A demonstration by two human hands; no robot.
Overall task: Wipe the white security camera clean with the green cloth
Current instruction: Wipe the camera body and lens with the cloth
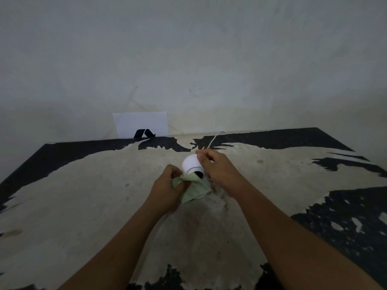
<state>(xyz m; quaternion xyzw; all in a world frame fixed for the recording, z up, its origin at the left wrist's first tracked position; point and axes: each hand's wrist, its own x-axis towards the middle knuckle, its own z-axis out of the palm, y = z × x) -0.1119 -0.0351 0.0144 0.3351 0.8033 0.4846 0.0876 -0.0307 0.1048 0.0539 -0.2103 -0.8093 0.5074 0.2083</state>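
Near the table's (83, 206) far edge, the right hand (219, 170) curls around the white security camera (191, 165) while left hand (169, 190) fingers pinch the green cloth (193, 190) against its lens.

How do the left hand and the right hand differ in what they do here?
The left hand is closed on the green cloth; the right hand grips the white security camera directly. The left hand sits lower and nearer the viewer, the right hand higher, by the cable. Both are bare and work above the worn table.
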